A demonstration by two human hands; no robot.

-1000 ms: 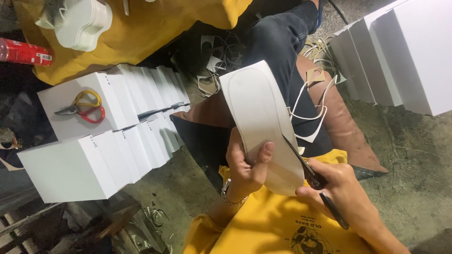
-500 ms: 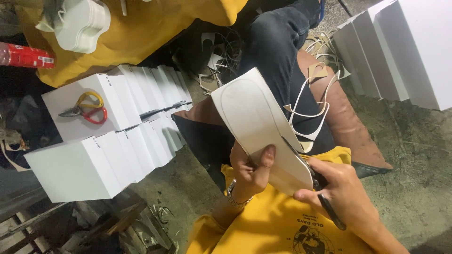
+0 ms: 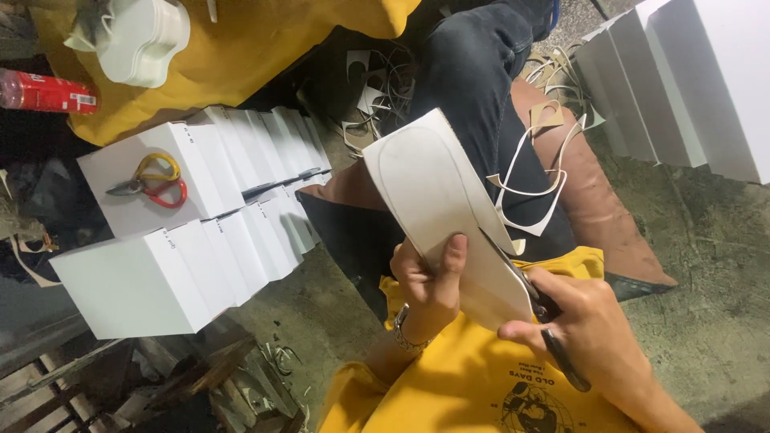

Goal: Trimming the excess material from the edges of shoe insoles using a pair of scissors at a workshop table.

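Head view, looking down over a lap in a yellow shirt. Left hand clamped on the white sheet, thumb pressed flat on its face, fingers curled behind, pinching the lower edge. Sheet rising from that grip toward 11 o'clock, long axis running 11 to 5, a sole-shaped outline traced on it with the rounded end up at 11. Right hand at 4 o'clock of the sheet, closed round the dark handles of scissors, blades biting into the sheet's right edge. Thin white offcut strip dangling at 2 o'clock over the dark jeans. Blade tips hidden behind the sheet; how far the blades gape, impossible to tell. Off at 9 o'clock, rows of white boxes, with yellow-and-red scissors lying on top.
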